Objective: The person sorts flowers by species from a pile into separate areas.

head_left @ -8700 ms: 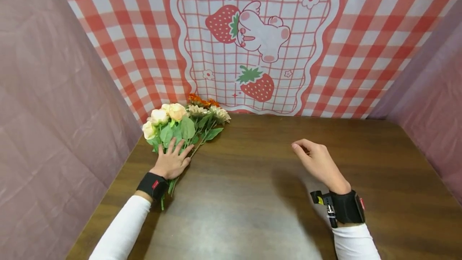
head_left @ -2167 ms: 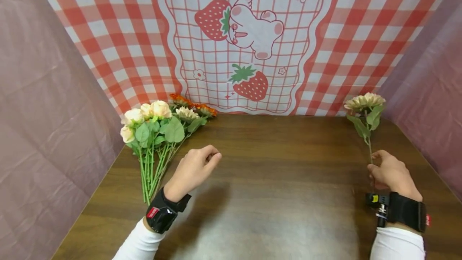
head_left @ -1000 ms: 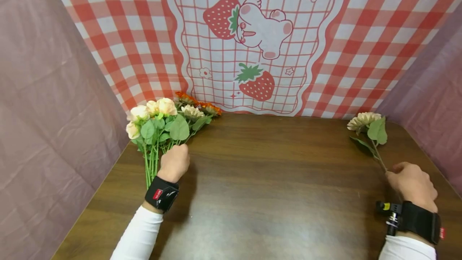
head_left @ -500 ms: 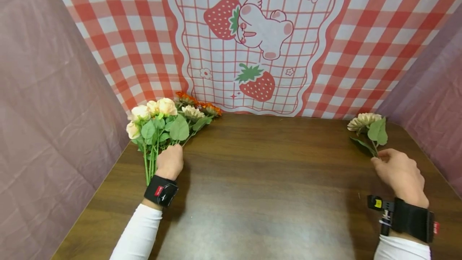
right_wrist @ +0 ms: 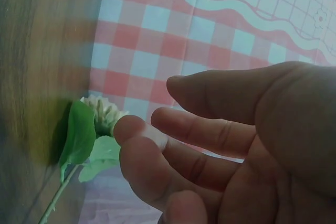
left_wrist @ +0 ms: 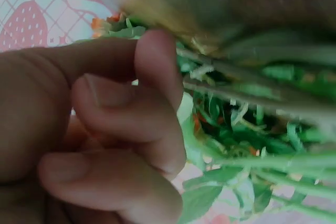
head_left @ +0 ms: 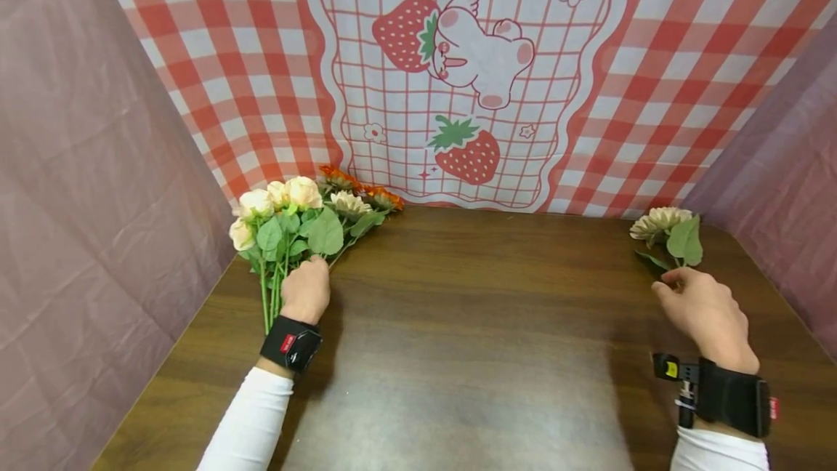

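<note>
A hand could slide right across the middle of the brown surface (head_left: 471,340). On the left, the flower bunch (head_left: 325,232) blocks the way; far right, one pale flower (head_left: 660,222) does; behind, the checked cloth (head_left: 654,93).

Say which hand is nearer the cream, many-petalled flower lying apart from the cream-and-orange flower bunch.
Right: the right hand is just on the near side of the flower; the left hand is far off, at the bunch.

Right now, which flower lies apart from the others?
The pale flower near the right hand; it lies alone, while the other flowers are bunched by the left hand.
</note>
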`<state>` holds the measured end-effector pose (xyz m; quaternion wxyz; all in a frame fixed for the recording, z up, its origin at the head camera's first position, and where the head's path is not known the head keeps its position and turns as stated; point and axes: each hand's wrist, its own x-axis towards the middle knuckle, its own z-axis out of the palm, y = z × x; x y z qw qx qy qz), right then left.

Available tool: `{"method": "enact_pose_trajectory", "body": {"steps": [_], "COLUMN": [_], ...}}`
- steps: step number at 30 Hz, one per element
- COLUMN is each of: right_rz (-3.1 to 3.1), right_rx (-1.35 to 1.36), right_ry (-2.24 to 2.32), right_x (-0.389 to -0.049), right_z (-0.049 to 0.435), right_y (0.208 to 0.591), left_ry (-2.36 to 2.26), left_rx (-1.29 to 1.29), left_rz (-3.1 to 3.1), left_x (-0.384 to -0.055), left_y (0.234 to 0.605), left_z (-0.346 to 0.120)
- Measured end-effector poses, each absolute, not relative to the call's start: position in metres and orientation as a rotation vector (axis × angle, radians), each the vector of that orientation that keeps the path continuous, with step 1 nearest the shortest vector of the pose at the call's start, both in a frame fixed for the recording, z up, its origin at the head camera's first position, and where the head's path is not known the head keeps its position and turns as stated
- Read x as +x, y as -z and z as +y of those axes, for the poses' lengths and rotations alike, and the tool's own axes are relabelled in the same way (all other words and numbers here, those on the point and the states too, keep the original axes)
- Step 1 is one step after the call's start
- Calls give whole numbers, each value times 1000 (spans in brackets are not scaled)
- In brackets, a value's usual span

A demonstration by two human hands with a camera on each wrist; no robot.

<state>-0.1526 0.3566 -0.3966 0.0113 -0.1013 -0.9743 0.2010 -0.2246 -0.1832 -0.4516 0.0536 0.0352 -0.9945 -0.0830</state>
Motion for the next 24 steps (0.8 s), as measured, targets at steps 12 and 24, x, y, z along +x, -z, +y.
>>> {"method": "enact_pose_trajectory", "body": {"steps": [12, 24], "right_rz": [-3034, -3047], "right_rx": [-290, -273], "right_ry": [-615, -608], "right_x": [-155, -155], "right_z": [352, 349], "right_y": [398, 397], "left_ry": [237, 256], "left_rx": [192, 161], "left_rz": [-3106, -3181], "left_x": [-223, -219], "left_y": [446, 439], "left_z": [-191, -191]}}
